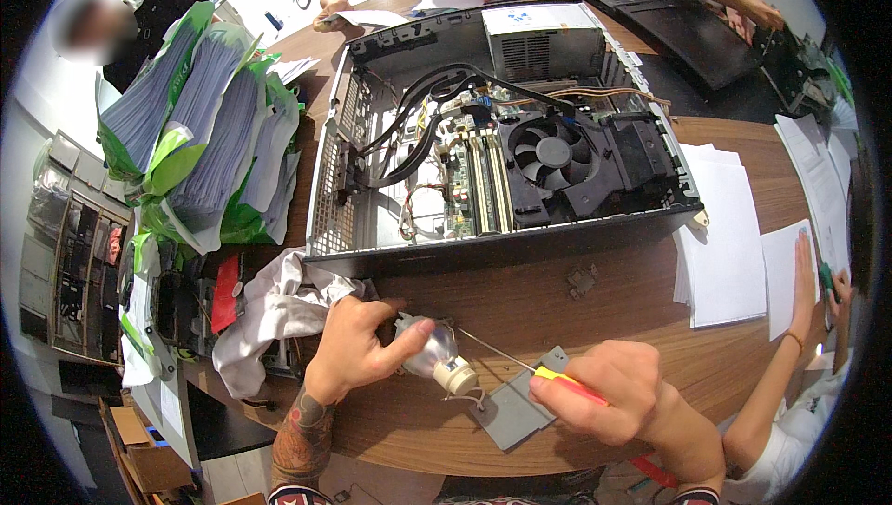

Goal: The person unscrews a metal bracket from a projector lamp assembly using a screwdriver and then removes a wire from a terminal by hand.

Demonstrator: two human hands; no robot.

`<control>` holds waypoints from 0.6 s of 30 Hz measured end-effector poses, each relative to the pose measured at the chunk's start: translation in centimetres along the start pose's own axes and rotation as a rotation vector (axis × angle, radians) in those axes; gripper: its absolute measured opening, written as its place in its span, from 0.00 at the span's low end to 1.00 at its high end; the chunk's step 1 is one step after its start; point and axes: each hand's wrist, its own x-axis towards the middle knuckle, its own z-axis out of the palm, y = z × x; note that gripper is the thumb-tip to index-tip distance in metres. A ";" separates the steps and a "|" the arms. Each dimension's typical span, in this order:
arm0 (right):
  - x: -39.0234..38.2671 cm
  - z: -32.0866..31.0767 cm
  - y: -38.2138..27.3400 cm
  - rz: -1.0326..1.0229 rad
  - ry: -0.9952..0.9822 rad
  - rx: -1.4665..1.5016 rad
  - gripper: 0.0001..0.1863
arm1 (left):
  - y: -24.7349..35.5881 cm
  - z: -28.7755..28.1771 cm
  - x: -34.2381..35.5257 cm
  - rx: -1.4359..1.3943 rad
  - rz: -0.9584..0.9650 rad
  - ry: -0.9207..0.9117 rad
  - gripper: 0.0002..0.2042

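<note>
My left hand [364, 345] is closed on a projector lamp [433, 351] with a clear, silvery reflector and a cream ceramic base. A short wire curls from the base. In my right hand [602, 392] is a screwdriver [570, 386] with a red and yellow handle. Its thin shaft points left, and the tip is close to the lamp's upper rim; I cannot tell whether they touch. A flat grey plate [517, 412] lies on the table below the shaft, between my hands. Small dark bits rest on and near it.
An open computer case [502, 243] with a black fan [555, 150] stands ahead. A white cloth [279, 305] and green-wrapped paper stacks [209, 124] are left, white sheets [720, 236] right. A small grey part [583, 280] lies on the wooden table [465, 291]. Other people's hands [805, 273] are right and across.
</note>
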 end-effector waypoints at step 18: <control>0.1 -0.2 -0.3 0.141 -0.106 0.063 0.18 | -0.4 0.0 -0.3 0.005 -0.038 0.010 0.22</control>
